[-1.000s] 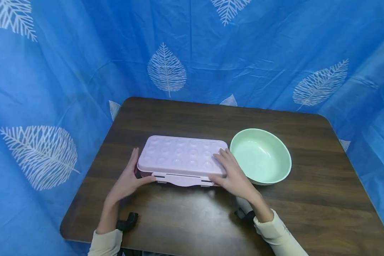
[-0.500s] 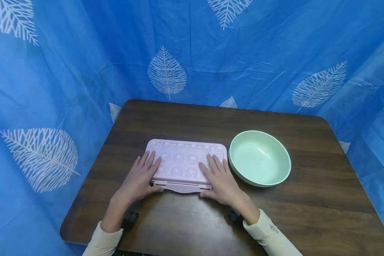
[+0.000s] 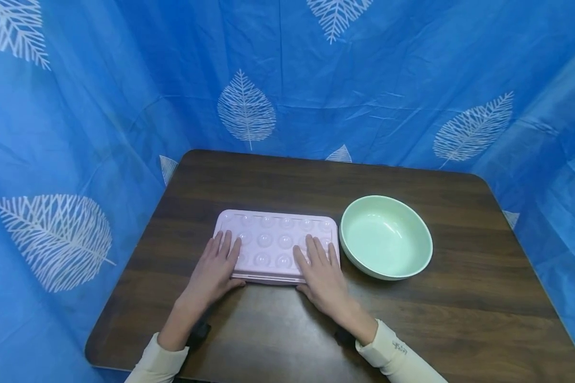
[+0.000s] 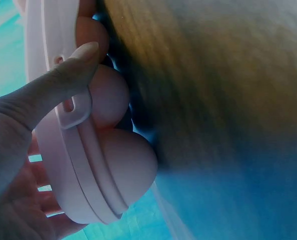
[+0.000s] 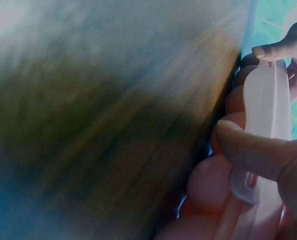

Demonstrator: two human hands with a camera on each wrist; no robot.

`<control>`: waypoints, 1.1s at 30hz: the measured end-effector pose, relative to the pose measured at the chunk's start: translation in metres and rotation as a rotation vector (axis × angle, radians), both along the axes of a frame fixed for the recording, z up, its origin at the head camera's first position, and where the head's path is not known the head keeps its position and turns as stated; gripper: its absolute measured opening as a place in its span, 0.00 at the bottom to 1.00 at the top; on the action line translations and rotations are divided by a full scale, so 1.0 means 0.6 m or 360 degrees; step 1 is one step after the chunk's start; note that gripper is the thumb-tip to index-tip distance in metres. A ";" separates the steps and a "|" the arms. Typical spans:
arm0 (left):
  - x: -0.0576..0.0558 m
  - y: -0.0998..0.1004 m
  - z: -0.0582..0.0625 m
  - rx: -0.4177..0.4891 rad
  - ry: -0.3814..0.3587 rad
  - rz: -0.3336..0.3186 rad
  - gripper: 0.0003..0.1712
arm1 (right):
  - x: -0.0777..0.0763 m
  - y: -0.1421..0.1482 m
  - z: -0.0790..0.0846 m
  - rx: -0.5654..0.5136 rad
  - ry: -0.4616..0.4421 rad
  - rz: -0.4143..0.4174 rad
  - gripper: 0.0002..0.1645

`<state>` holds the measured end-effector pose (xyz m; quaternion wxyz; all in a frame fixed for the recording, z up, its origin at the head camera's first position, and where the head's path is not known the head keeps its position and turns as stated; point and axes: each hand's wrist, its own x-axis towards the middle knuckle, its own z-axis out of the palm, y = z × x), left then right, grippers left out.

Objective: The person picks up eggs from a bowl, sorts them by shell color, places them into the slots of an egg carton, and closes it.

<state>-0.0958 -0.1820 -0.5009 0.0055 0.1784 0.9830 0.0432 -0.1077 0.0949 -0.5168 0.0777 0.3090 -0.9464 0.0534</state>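
A pale pink egg box (image 3: 274, 240) with a domed-cup lid lies lengthwise on the table. My left hand (image 3: 213, 270) rests on its left front part, fingers spread flat over the lid, thumb at the front edge. Mirroring it, my right hand (image 3: 325, 276) lies on the right part. In the left wrist view the thumb presses the front clasp flap (image 4: 63, 30), which hangs down over the seam. Rounded bulges (image 4: 128, 160) show below the lid's rim. The right wrist view has the right thumb against the same flap (image 5: 261, 100).
A mint green bowl (image 3: 385, 239) stands just right of the egg box, its inside bare. The brown wooden table (image 3: 460, 298) has rounded corners. A blue curtain (image 3: 287, 64) with white leaf prints hangs behind and beside the table.
Both hands have moved from the box's ends onto its lid. The front flap, sticking out before, has folded down. The box has shifted slightly toward me.
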 end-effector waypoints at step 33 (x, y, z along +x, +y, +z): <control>-0.012 -0.025 0.035 0.0533 -0.0290 0.0135 0.49 | -0.017 -0.020 0.082 0.0083 -0.0309 0.0038 0.40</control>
